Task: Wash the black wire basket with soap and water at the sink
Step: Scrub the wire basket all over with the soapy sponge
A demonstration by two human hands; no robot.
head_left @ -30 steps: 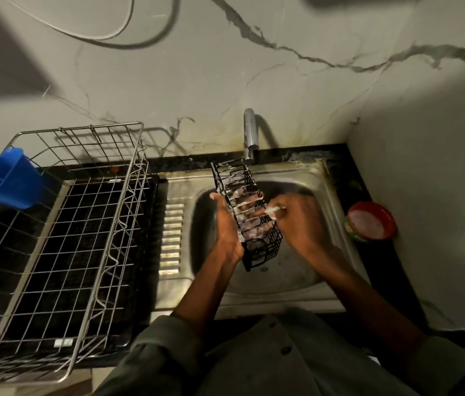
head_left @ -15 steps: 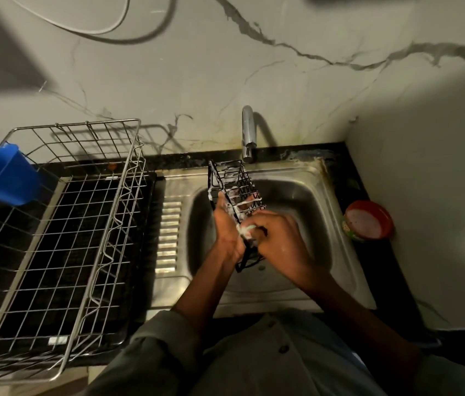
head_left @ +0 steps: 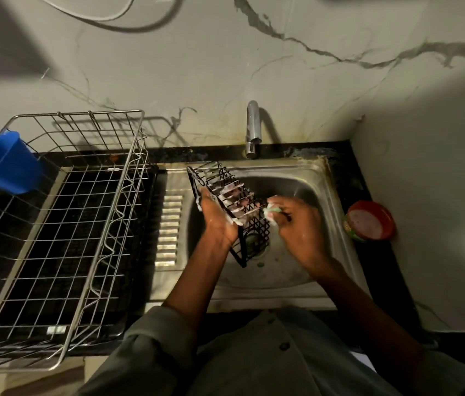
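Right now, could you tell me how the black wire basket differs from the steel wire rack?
The black basket is small, narrow and dark; the steel rack is far larger and shiny. The basket is held tilted over the sink by the left hand, with suds on its wires; the rack sits flat on the counter, untouched, a blue cup at its corner. Both are open wire grids.
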